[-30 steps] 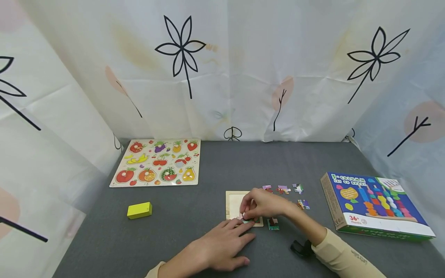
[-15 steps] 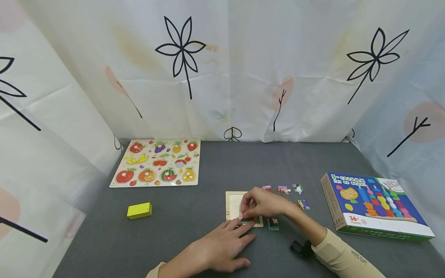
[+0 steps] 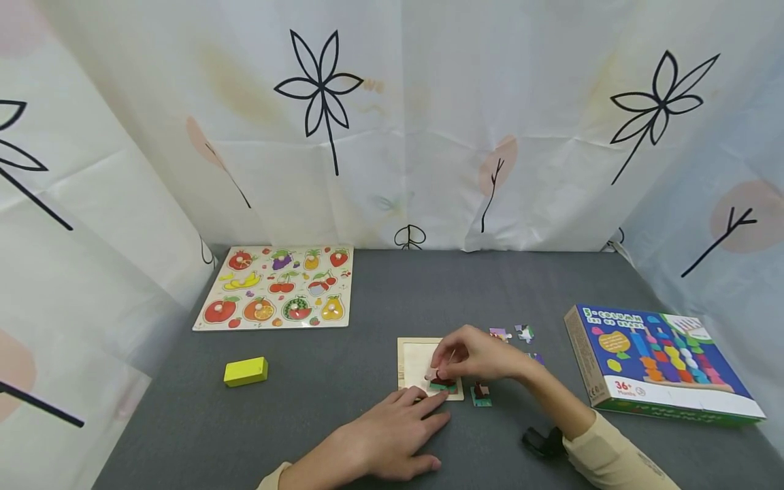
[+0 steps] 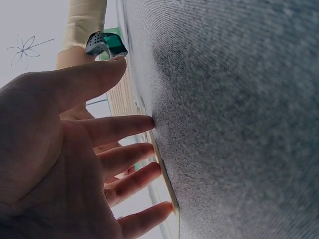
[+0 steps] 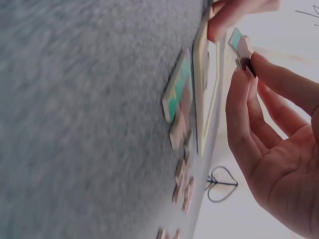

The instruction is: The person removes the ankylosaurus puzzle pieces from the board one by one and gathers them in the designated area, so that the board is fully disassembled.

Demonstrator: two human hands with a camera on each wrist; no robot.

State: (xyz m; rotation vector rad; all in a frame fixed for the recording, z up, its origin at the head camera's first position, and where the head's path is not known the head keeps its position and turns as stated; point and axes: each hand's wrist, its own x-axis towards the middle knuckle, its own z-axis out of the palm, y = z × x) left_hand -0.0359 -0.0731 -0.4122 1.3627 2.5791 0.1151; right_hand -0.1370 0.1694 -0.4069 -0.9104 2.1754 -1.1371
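Note:
My right hand (image 3: 474,354) pinches a jigsaw piece (image 5: 242,47) between thumb and fingertips. That piece, green at one end with dark red, is tilted over the near right part of a shallow wooden puzzle tray (image 3: 401,361). Spread flat, my left hand (image 3: 395,433) has its fingertips at the tray's near edge; in the left wrist view its fingers (image 4: 134,181) are nearly straight against the rim. Just right of the tray lies a loose green and brown jigsaw piece (image 3: 481,395). The right fingers partly hide the tray's inside.
More jigsaw pieces (image 3: 525,333) lie behind the right wrist, some covered by it. A blue toy box (image 3: 667,361) stands at the right. On the left are a fruit peg puzzle board (image 3: 272,299) and a yellow block (image 3: 246,371). A patterned curtain (image 3: 429,170) closes off the back.
My right hand has shifted slightly right with its jigsaw piece, which now shows tilted over the tray. The forearm covers more of the pieces behind. My left hand stays in place.

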